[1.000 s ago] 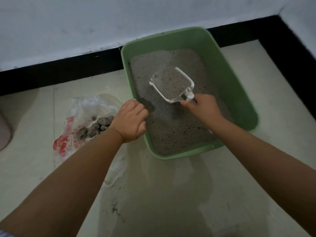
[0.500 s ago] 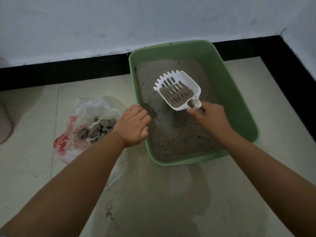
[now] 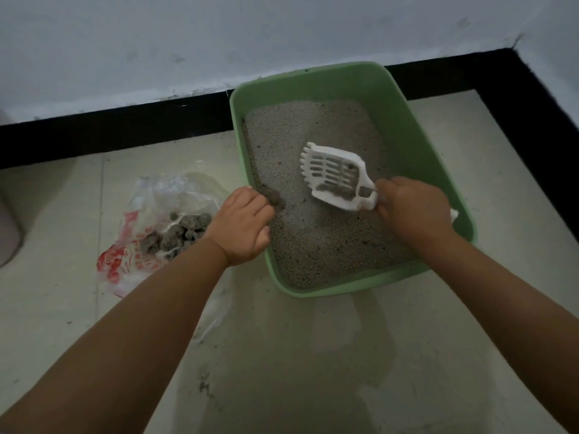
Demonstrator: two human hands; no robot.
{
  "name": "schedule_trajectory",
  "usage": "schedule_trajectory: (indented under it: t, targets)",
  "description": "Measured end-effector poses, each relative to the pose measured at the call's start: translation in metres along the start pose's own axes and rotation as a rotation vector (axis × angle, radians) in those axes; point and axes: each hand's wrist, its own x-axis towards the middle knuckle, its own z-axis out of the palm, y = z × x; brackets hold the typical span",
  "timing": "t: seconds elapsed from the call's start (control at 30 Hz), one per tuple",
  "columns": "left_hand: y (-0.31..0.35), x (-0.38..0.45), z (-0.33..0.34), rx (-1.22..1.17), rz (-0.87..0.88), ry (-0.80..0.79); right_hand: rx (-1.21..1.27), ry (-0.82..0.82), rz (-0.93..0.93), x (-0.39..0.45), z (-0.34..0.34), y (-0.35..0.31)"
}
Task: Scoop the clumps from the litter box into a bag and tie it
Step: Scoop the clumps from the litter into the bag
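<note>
A green litter box [image 3: 416, 126] full of grey litter stands on the floor against the wall. My right hand [image 3: 413, 211] grips the handle of a white slotted scoop [image 3: 336, 178], held tilted above the litter with a little litter left at its lower edge. My left hand [image 3: 244, 225] has its fingers curled over the box's left rim. A clear plastic bag with red print [image 3: 141, 245] lies open on the floor left of the box, with several grey clumps [image 3: 177, 234] in it.
A white wall with a black skirting strip [image 3: 109, 126] runs behind the box and turns along the right side. Pale floor tiles [image 3: 313, 355] spread in front. A pale rounded object [image 3: 6, 233] sits at the far left edge.
The scoop was full of litter and level; it has since tilted and sifted nearly empty and shifted right. My left hand stays on the rim.
</note>
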Motion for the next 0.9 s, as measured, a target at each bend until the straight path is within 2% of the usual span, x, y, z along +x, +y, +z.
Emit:
schedule_trajectory:
  t: [0.07, 0.1, 0.23, 0.3, 0.5, 0.6, 0.77, 0.9]
  targets:
    - [-0.001, 0.000, 0.002, -0.007, 0.016, 0.014, -0.062, 0.070, -0.015, -0.003, -0.006, -0.001]
    - [-0.001, -0.001, 0.003, -0.014, 0.021, 0.019, -0.061, 0.038, 0.005, -0.003, -0.007, -0.002]
    - [-0.002, -0.002, 0.006, -0.042, 0.019, 0.028, 0.076, -0.246, 0.143, 0.002, -0.013, -0.005]
    - [-0.002, -0.003, 0.008, -0.043, 0.016, 0.028, 0.196, -0.385, 0.159, 0.007, -0.014, -0.010]
    - [-0.003, -0.004, 0.010, -0.051, 0.020, 0.033, 0.257, -0.689, 0.148, 0.004, -0.006, -0.035]
    - [-0.003, -0.005, 0.011, -0.048, 0.024, 0.041, 0.316, -0.741, 0.140, 0.004, 0.002, -0.049]
    - [-0.005, -0.006, 0.013, -0.048, 0.045, 0.049, 0.272, -0.724, 0.171, 0.014, 0.017, -0.070]
    - [-0.005, -0.006, 0.014, -0.076, 0.038, 0.064, 0.427, -0.715, 0.145, 0.016, 0.028, -0.052]
